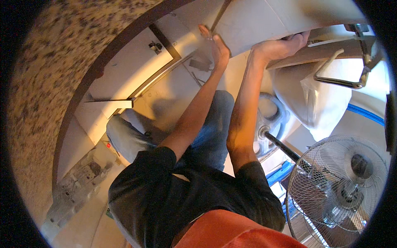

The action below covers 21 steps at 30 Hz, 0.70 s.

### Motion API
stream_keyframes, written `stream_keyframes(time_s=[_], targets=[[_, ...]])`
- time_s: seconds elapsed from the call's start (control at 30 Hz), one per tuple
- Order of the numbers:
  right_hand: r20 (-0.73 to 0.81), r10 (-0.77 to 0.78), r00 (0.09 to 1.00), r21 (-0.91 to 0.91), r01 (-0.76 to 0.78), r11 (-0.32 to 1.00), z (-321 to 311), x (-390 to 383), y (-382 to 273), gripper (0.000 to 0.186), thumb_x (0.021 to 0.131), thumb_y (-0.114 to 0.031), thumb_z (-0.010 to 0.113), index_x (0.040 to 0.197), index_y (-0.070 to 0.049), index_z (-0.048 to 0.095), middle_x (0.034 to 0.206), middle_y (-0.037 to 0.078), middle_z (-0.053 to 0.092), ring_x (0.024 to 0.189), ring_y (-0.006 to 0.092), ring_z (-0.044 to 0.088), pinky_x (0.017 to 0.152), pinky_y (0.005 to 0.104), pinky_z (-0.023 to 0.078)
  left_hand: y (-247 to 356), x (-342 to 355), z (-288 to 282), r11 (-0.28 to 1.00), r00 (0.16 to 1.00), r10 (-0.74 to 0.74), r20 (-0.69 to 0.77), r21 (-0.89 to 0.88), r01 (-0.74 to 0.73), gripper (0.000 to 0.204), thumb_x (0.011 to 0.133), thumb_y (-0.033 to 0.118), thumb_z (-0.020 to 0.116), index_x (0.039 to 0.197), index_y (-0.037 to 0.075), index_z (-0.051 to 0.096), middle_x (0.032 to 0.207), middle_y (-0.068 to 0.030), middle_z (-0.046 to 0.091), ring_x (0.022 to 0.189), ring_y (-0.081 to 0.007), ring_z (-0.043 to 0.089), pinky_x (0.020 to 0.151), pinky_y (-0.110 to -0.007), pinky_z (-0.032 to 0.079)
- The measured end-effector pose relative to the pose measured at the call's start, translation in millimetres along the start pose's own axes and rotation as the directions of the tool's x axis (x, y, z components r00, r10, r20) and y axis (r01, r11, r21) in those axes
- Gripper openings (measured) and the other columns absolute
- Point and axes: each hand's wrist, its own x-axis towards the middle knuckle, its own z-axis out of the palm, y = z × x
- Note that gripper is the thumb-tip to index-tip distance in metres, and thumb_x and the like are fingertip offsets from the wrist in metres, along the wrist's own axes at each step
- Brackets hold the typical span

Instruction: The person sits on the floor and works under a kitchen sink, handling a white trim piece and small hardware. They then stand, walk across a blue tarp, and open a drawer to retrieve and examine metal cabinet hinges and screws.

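Note:
A large white board (pixel 254 25) with a dark narrow edge is tilted across the top of the view. My left hand (pixel 219 50) is closed around that dark edge, its fingertips on one side and its thumb on the other. Farther right, my right hand (pixel 278 48) is palm up beneath the board's lower edge, fingers curled around it and partly hidden. Behind my left hand are the pale cabinet compartments (pixel 124 78) with brown edging, and a dark metal hinge (pixel 155 47) on one wall.
A speckled stone countertop (pixel 49 82) curves along the left. At right are a wire-caged fan (pixel 339 190), its round base (pixel 269 118), a white plastic-wrapped bundle (pixel 316 95) and a bent metal bar (pixel 341 82). My knees (pixel 213 124) are bent below my arms. Grey dusty debris (pixel 80 186) lies lower left.

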Motion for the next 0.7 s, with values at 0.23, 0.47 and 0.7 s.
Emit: stream_keyframes(time_s=[0.23,0.47,0.7], targets=[[0.105,-0.220,0.970,-0.396,0.244,0.885,-12.9,-1.3,7.3,0.050,0.104,-0.029,0.031,0.134,0.007,0.049,0.139,0.027,0.047,0.128,0.0391,0.045,0.109,0.0449,0.034,20.8,14.9,13.7,0.824,0.886,0.447,0.124,0.330,-0.461,0.079,0.103,0.052,0.016,0.152,-0.009,0.004,0.159,-0.0304,0.003,0.148,-0.0450,-0.001,0.120,-0.053,0.000],[0.091,-0.198,0.976,-0.320,0.217,0.922,-9.9,-1.0,12.0,0.049,0.103,-0.030,0.040,0.136,0.006,0.045,0.136,0.025,0.050,0.127,0.0409,0.045,0.107,0.0488,0.035,15.6,6.7,12.0,0.928,0.942,0.294,0.161,0.187,-0.322,0.064,0.105,0.033,0.026,0.147,-0.014,0.021,0.156,-0.0352,0.013,0.146,-0.0512,0.005,0.119,-0.056,0.000],[0.180,-0.363,0.914,-0.534,0.400,0.745,-7.7,-0.1,16.1,0.052,0.102,-0.033,0.043,0.134,0.008,0.047,0.131,0.026,0.052,0.126,0.0419,0.045,0.107,0.0503,0.034,24.7,16.1,14.4,0.914,0.916,0.390,-0.089,0.161,-0.373,0.057,0.103,0.026,0.026,0.143,-0.015,0.028,0.152,-0.0372,0.021,0.145,-0.0495,0.013,0.120,-0.054,0.004]])
